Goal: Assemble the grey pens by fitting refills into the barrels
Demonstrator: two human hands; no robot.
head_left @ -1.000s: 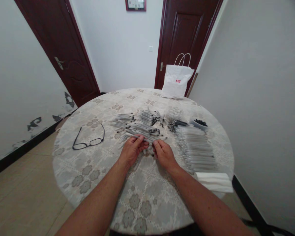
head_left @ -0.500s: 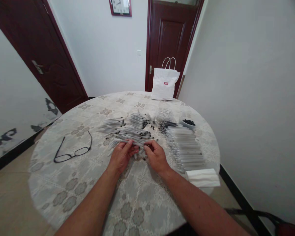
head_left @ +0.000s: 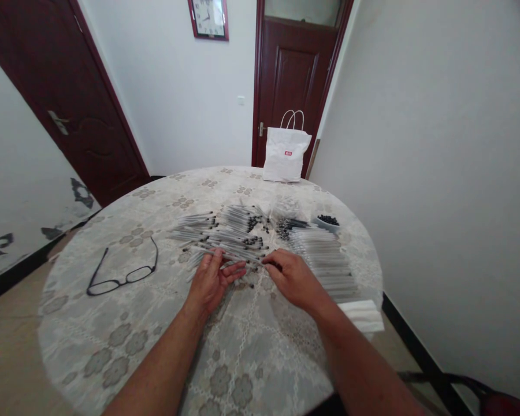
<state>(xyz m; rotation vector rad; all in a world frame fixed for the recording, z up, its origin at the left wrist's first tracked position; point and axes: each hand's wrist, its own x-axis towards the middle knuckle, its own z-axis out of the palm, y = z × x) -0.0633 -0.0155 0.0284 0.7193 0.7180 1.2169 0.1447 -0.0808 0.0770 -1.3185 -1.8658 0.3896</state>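
Note:
My left hand (head_left: 211,280) pinches a thin translucent pen tube (head_left: 238,257) between thumb and index finger, its other fingers loosely spread. The tube's right end is in the closed fingertips of my right hand (head_left: 292,274). Just beyond my hands lie piles of similar tubes with dark ends (head_left: 234,236). Right of them, a long stack of clear tubes (head_left: 323,257) is laid side by side. Dark-tipped pieces (head_left: 289,227) lie at the stack's far left, and a small white bowl (head_left: 328,222) holds small black parts.
Eyeglasses (head_left: 123,277) lie at the left of the round table (head_left: 156,346). A white paper bag (head_left: 286,155) stands at its far edge. A clear plastic bag (head_left: 286,206) sits behind the tubes, and folded white tissue (head_left: 361,316) lies at the right edge.
My right hand has moved a little right, away from my left hand, to the tube's end. The whole view has shifted slightly.

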